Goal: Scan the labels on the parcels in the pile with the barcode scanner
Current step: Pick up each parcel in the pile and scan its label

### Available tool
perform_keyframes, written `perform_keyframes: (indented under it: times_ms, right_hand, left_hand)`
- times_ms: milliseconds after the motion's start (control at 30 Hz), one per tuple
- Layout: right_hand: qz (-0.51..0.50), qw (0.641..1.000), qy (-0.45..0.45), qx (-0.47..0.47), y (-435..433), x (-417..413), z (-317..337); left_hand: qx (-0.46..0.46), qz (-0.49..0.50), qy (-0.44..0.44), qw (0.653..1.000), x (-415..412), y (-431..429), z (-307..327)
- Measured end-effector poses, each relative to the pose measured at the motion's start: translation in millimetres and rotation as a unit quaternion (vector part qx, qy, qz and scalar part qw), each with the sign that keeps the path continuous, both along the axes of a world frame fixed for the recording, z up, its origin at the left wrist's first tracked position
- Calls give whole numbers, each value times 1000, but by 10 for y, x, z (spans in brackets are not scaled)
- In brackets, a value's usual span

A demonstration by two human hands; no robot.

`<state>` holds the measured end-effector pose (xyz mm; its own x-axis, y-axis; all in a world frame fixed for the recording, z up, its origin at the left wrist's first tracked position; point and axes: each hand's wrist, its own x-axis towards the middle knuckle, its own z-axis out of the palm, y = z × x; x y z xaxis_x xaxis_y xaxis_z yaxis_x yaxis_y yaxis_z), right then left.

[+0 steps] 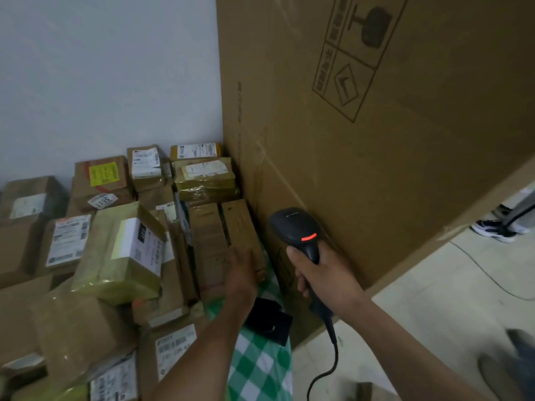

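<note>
The right hand's (327, 274) fingers grip the scanner (298, 227); the left hand (241, 270), fingers flat on the plain box (240, 224), should turn it until a label shows.

- the tall brown cardboard carton (376, 157) runs off the top and right edges; its printed text is too blurred to read.
- the white shipping labels (69, 240) on the brown parcels (17, 250) carry print too small to read.
- the left hand (241, 269) is blurred on a plain brown cardboard box (240, 224); gripping or only touching, unclear.
- the right hand (324, 273) covers the grip of the black handheld barcode scanner (295, 227), whose black cable (333, 351) leaves the bottom edge.
- a flat black object (272, 322) on the green-and-white checked cloth (260, 369) is partly behind the left forearm (208, 351).
</note>
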<state>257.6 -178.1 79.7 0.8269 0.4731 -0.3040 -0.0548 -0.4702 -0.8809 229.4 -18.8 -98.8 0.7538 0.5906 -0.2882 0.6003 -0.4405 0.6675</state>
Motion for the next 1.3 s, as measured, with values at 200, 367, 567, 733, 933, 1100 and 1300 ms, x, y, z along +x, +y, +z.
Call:
perform_keyframes:
  times_ms: [200, 367, 567, 733, 933, 1100, 1300]
  right_hand:
    - [1, 1000, 0, 20, 12, -6, 15]
    - [11, 999, 16, 43, 135, -57, 80]
    - [47, 996, 39, 65, 420, -234, 223]
    - [79, 992, 29, 95, 678, -329, 331]
    - [66, 994, 35, 85, 839, -211, 361]
    - [31, 996, 10, 82, 926, 102, 371]
    - [20, 998, -27, 56, 1007, 404, 252]
  left_hand:
    - [93, -72, 21, 993, -38, 142, -76]
    - [226, -54, -41, 972, -390, 197, 615]
    - [428, 84, -55, 898, -936, 637, 1419]
    - [251, 212, 92, 940, -1322, 1139, 1607]
    - [207, 169, 49, 962, -1275, 1198, 1698]
    - [157, 126, -31, 979, -764, 1182, 1717]
    - [106, 142, -31, 984, -149, 1275, 1320]
